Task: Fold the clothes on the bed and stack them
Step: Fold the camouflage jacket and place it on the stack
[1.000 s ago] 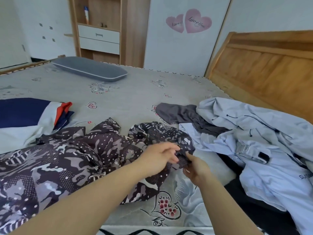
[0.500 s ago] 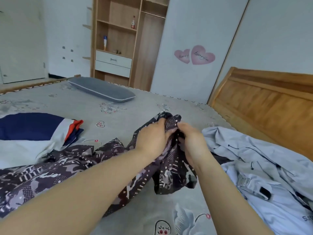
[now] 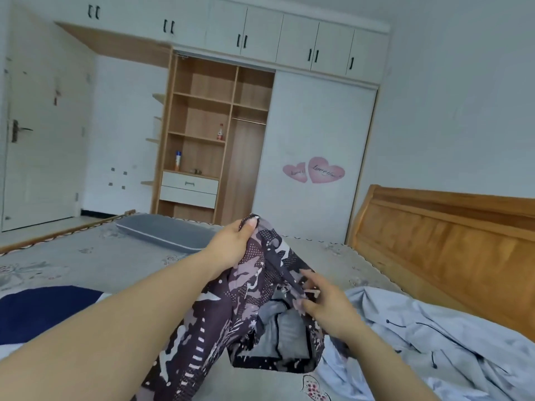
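Nearest the camera, the patterned garment hangs in the air over the bed, gathered and unfolded; its grey lining shows just below the right fingers; its lower end trails out of view at the bottom edge. The right hand sits low on one edge of the cloth; its fingers look loosely spread and touch the fabric, though whether the thumb pinches it I cannot tell. Up and left of them, the left hand grips a bunched corner, fingers curled tight on the cloth, the highest point of the lift. Right of the right fingers lies the pale blue jacket, rumpled and untouched; well left of the left fingers sits a navy garment, partly in view, its state hard to judge. Beyond the left fingers, a grey pillow rests on the bed; the headboard stands off to the right; the wardrobe stands at the back. My read: early days; no stack in sight; this piece is being sorted out before its first fold; the jacket is still to do.
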